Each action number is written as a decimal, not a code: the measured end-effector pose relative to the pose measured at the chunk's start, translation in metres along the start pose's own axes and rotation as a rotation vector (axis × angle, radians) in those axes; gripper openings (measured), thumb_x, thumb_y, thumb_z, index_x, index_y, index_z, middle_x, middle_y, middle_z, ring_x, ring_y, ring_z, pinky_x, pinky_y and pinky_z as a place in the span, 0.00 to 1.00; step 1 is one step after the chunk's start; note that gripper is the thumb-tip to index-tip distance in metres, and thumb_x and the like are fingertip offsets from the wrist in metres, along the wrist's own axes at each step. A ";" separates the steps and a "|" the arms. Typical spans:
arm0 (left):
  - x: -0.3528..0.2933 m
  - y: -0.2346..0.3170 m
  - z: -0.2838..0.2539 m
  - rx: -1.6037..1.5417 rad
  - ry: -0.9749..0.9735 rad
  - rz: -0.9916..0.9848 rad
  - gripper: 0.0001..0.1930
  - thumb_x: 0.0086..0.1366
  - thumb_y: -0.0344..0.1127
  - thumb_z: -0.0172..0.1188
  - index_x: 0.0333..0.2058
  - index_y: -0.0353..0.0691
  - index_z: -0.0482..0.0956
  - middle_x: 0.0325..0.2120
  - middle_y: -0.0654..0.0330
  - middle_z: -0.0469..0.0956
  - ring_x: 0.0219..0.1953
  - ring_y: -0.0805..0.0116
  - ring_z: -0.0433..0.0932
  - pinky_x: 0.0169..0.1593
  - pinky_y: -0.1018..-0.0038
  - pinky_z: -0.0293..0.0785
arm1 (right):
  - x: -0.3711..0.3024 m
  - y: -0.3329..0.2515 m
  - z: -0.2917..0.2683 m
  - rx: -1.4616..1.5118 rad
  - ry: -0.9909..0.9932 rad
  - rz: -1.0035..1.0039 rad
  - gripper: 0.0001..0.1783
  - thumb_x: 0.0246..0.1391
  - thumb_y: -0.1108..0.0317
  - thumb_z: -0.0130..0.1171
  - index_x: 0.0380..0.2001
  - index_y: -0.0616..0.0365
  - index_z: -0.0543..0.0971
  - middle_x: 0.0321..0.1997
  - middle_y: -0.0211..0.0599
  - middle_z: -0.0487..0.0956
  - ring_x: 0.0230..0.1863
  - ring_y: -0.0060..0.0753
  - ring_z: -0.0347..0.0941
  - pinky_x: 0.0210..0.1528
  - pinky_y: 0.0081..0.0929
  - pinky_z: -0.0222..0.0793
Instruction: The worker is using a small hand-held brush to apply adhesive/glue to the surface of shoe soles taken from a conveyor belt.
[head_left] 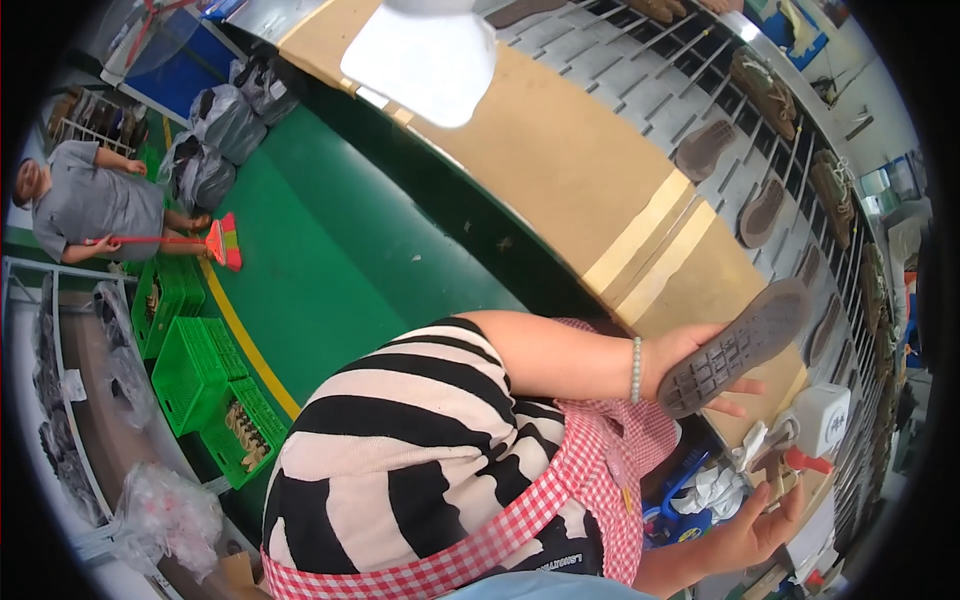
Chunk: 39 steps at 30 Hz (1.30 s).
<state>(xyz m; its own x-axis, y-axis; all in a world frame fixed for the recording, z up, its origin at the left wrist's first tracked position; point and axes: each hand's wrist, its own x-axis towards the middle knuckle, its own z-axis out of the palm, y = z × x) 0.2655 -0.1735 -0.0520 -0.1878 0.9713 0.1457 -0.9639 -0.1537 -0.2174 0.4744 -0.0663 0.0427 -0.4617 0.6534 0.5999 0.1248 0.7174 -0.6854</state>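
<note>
My left hand (pixel 684 352), with a beaded bracelet at its wrist, holds a dark grey-brown shoe sole (pixel 735 350). The sole's treaded face shows, and fingertips stick out past its lower edge. At the lower right, my right hand (pixel 755 530) is raised with thumb and fingers apart and slightly bent. I see nothing clearly gripped in it. Just beyond its fingertips are a red-tipped item (pixel 808 461) and a white container (pixel 822 415). Crumpled white gloves or cloths (pixel 712 495) lie close to that hand, beside blue items.
A cardboard-covered bench edge (pixel 560 150) borders a slatted metal conveyor (pixel 640 95) carrying soles (pixel 762 212) and brown shoes (pixel 765 90). A white lamp-like fixture (pixel 425 60) hangs overhead. Leftward, a person (pixel 100 200) holds a broom (pixel 222 242) near green crates (pixel 195 375) and bagged goods (pixel 225 120).
</note>
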 end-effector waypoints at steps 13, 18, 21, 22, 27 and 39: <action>0.010 0.028 0.019 0.118 0.050 0.042 0.29 0.74 0.50 0.43 0.68 0.41 0.61 0.70 0.51 0.56 0.71 0.44 0.55 0.69 0.38 0.56 | 0.020 -0.014 0.031 -0.008 -0.173 -0.010 0.27 0.38 0.76 0.74 0.46 0.63 0.80 0.50 0.46 0.77 0.51 0.41 0.73 0.54 0.33 0.70; 0.016 0.018 0.022 0.150 -0.073 -0.122 0.30 0.75 0.50 0.41 0.70 0.42 0.57 0.71 0.51 0.53 0.71 0.46 0.55 0.70 0.41 0.56 | 0.015 -0.016 0.040 0.024 -0.282 -0.015 0.25 0.37 0.73 0.76 0.43 0.62 0.81 0.40 0.39 0.80 0.47 0.42 0.75 0.47 0.33 0.72; 0.017 0.007 0.029 0.291 0.131 0.011 0.32 0.74 0.52 0.41 0.70 0.41 0.54 0.71 0.50 0.52 0.71 0.46 0.55 0.70 0.42 0.56 | 0.010 -0.015 0.043 0.040 -0.359 0.028 0.24 0.37 0.71 0.75 0.42 0.60 0.81 0.37 0.38 0.81 0.46 0.43 0.75 0.48 0.36 0.70; 0.017 0.005 0.029 0.269 0.143 -0.002 0.32 0.74 0.52 0.41 0.70 0.41 0.54 0.71 0.50 0.52 0.71 0.46 0.54 0.70 0.43 0.58 | 0.009 -0.014 0.044 0.052 -0.422 0.027 0.23 0.37 0.70 0.75 0.42 0.60 0.81 0.37 0.38 0.81 0.46 0.43 0.75 0.48 0.37 0.69; 0.011 0.003 0.023 0.276 0.108 -0.072 0.32 0.75 0.52 0.41 0.70 0.39 0.54 0.71 0.48 0.52 0.72 0.46 0.51 0.68 0.47 0.62 | 0.016 -0.013 0.047 -0.087 -0.305 0.007 0.22 0.37 0.70 0.75 0.40 0.60 0.81 0.35 0.35 0.80 0.44 0.43 0.75 0.48 0.36 0.68; 0.018 -0.002 0.027 0.013 0.228 -0.138 0.30 0.76 0.49 0.39 0.70 0.38 0.55 0.69 0.46 0.55 0.72 0.45 0.53 0.68 0.43 0.61 | 0.034 0.005 0.044 -0.086 -0.275 0.018 0.21 0.37 0.72 0.74 0.39 0.59 0.81 0.34 0.35 0.78 0.41 0.40 0.73 0.45 0.34 0.68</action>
<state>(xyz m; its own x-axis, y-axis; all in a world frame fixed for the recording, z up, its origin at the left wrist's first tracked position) 0.2591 -0.1607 -0.0224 -0.0083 0.9988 -0.0485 -0.9801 -0.0177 -0.1978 0.4207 -0.0510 0.0415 -0.6779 0.5845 0.4459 0.2033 0.7319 -0.6504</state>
